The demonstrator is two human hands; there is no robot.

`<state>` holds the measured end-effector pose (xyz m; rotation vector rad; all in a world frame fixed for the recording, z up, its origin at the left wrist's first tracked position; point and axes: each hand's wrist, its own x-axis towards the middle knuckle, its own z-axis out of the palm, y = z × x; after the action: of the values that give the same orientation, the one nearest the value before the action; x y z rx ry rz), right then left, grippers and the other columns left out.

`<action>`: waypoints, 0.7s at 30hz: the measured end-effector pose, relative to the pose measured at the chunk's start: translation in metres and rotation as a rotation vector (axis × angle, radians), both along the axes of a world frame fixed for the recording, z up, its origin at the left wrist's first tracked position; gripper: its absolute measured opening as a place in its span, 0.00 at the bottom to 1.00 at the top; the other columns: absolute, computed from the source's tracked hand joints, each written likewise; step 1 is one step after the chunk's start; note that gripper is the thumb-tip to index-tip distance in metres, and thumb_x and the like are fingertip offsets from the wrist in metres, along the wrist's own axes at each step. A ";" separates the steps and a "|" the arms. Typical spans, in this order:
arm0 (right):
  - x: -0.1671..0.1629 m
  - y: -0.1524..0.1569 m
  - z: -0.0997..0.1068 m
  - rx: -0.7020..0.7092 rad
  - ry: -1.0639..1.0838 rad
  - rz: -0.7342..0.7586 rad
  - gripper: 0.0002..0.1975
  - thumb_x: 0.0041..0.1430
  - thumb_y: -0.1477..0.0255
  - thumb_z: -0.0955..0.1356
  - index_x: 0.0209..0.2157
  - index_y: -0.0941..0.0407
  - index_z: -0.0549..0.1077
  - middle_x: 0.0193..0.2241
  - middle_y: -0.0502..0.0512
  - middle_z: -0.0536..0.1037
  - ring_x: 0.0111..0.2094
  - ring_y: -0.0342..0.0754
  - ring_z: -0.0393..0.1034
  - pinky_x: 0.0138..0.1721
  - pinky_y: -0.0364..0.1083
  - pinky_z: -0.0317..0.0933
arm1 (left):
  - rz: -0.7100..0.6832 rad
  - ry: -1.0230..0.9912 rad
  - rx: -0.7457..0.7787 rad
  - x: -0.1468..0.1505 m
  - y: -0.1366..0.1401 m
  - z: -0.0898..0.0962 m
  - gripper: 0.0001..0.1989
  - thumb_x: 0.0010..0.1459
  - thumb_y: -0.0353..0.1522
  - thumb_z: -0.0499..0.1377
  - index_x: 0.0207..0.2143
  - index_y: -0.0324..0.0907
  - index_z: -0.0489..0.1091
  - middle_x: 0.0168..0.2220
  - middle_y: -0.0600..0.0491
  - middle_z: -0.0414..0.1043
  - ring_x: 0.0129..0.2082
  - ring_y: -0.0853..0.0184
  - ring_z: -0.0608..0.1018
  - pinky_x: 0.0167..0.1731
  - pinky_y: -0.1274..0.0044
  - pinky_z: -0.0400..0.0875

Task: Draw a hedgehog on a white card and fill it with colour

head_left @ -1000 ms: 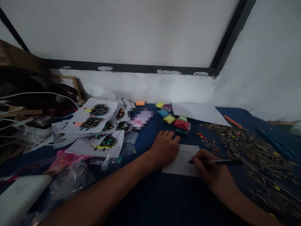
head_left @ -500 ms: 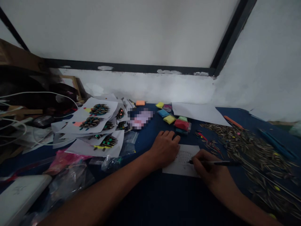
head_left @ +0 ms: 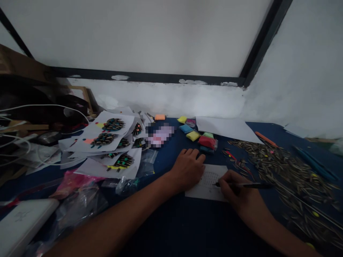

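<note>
Left hand (head_left: 188,169), fingers slightly spread and gripping nothing visible, lies over the left side of the paper sheet (head_left: 198,193), presumably bracing it on the blue worktop (head_left: 182,225), while the right hand (head_left: 238,191) pinches a black pen (head_left: 258,185) near its tip, apparently for control.

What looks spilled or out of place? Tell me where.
Striped seeds lie loose in a messy spread on the blue tabletop, mostly right of the right hand, stray ones straggling at its edges. They look spilled, though that may be deliberate.
</note>
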<state>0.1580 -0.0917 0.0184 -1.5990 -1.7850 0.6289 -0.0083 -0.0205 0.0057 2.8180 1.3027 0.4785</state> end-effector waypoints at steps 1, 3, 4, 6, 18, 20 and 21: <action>0.000 0.000 0.000 -0.005 0.003 -0.001 0.11 0.54 0.65 0.62 0.21 0.53 0.64 0.16 0.47 0.65 0.18 0.44 0.59 0.19 0.43 0.53 | 0.002 0.004 0.001 0.000 0.000 0.000 0.14 0.63 0.35 0.48 0.48 0.40 0.64 0.46 0.46 0.67 0.47 0.60 0.68 0.48 0.67 0.61; -0.001 0.000 0.000 -0.015 0.013 -0.002 0.11 0.54 0.64 0.62 0.21 0.53 0.64 0.16 0.47 0.65 0.18 0.43 0.59 0.18 0.43 0.53 | 0.004 0.014 0.001 0.000 0.000 0.001 0.14 0.63 0.35 0.48 0.49 0.40 0.64 0.47 0.46 0.67 0.47 0.60 0.68 0.48 0.67 0.61; -0.001 0.000 -0.001 -0.022 0.019 0.001 0.11 0.54 0.64 0.62 0.20 0.53 0.64 0.16 0.47 0.65 0.18 0.43 0.59 0.18 0.43 0.52 | 0.005 0.016 0.002 0.000 0.000 0.001 0.14 0.63 0.35 0.48 0.49 0.40 0.64 0.47 0.46 0.67 0.47 0.60 0.68 0.47 0.66 0.61; -0.001 0.000 -0.001 -0.030 0.027 0.004 0.11 0.54 0.64 0.63 0.21 0.53 0.64 0.16 0.46 0.65 0.17 0.43 0.58 0.18 0.42 0.52 | 0.004 0.014 0.002 0.000 0.000 0.001 0.14 0.63 0.35 0.48 0.49 0.40 0.64 0.47 0.46 0.67 0.47 0.60 0.68 0.47 0.66 0.62; 0.000 0.001 -0.001 -0.005 0.008 0.003 0.11 0.54 0.65 0.62 0.20 0.53 0.63 0.16 0.46 0.65 0.18 0.43 0.59 0.18 0.42 0.52 | 0.007 0.010 0.009 0.001 0.000 0.000 0.14 0.63 0.34 0.49 0.48 0.40 0.64 0.46 0.46 0.67 0.47 0.60 0.69 0.47 0.66 0.62; 0.001 0.000 -0.002 -0.012 0.016 0.002 0.11 0.54 0.65 0.62 0.20 0.53 0.63 0.16 0.46 0.65 0.18 0.42 0.59 0.18 0.42 0.52 | 0.006 0.011 0.014 0.001 0.000 0.000 0.14 0.63 0.35 0.48 0.48 0.40 0.64 0.46 0.46 0.67 0.46 0.59 0.69 0.47 0.66 0.62; 0.001 0.000 -0.003 -0.019 0.021 0.002 0.11 0.54 0.65 0.63 0.20 0.53 0.63 0.16 0.47 0.65 0.18 0.42 0.59 0.18 0.42 0.52 | 0.006 0.011 0.015 0.001 0.000 0.000 0.14 0.63 0.35 0.48 0.48 0.40 0.64 0.46 0.46 0.67 0.46 0.59 0.69 0.47 0.66 0.62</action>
<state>0.1588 -0.0915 0.0157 -1.5977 -1.7706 0.6629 -0.0075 -0.0206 0.0056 2.8337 1.3155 0.4754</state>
